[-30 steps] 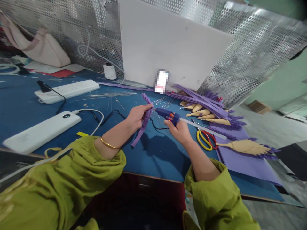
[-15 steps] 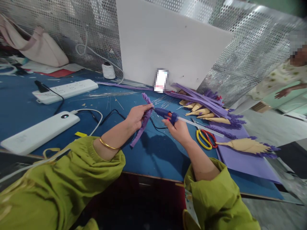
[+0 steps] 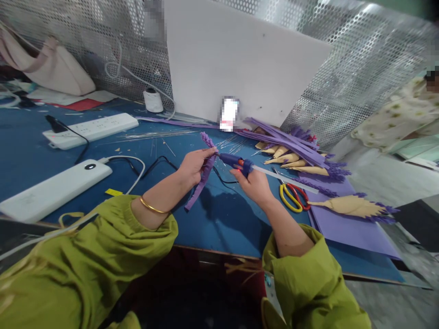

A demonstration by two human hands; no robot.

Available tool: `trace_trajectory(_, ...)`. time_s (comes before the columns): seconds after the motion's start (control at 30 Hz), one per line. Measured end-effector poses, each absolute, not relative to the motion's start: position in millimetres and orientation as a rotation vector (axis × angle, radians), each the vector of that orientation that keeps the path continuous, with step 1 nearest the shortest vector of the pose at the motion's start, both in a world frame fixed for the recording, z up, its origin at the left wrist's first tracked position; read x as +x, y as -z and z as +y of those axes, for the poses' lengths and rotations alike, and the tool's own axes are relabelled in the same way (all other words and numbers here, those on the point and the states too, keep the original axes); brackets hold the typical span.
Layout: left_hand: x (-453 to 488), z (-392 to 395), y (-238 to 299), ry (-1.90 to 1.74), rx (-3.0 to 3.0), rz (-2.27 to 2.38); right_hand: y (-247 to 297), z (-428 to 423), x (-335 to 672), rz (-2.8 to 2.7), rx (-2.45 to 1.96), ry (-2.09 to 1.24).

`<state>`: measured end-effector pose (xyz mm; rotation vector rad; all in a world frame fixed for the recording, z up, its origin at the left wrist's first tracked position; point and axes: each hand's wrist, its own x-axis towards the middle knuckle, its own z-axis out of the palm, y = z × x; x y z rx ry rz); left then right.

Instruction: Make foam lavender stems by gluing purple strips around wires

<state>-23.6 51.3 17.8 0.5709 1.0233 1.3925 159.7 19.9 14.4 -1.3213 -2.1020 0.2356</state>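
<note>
My left hand (image 3: 193,165) is closed on a fringed purple foam strip (image 3: 200,179), whose rolled top sticks up above my fingers and whose tail hangs down toward the blue table (image 3: 219,219). My right hand (image 3: 254,183) grips a blue glue gun (image 3: 235,162) with a clear glue stick (image 3: 284,178) trailing out behind it. The gun's nozzle touches the strip just beside my left fingers. Both hands hover above the table's middle.
Yellow-and-red scissors (image 3: 291,197) lie right of my right hand. Tan cones with purple fringe (image 3: 350,205) and purple foam sheets (image 3: 346,228) fill the right side. Two white power strips (image 3: 91,128) (image 3: 51,192) and cables lie left. A white board (image 3: 240,64) leans on perforated metal behind. Another person (image 3: 401,114) stands far right.
Both hands hold almost still with strip and glue gun; the view has drifted slightly. A person has come into sight at the far right.
</note>
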Motion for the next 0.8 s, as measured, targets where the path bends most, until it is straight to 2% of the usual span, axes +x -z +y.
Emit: trace_trajectory(0.8, -25.0, 55.3, -10.9, -1.406, 0.573, 1.026, -16.7, 18.8, 160.0, -2.128, -1.304, -0.243)
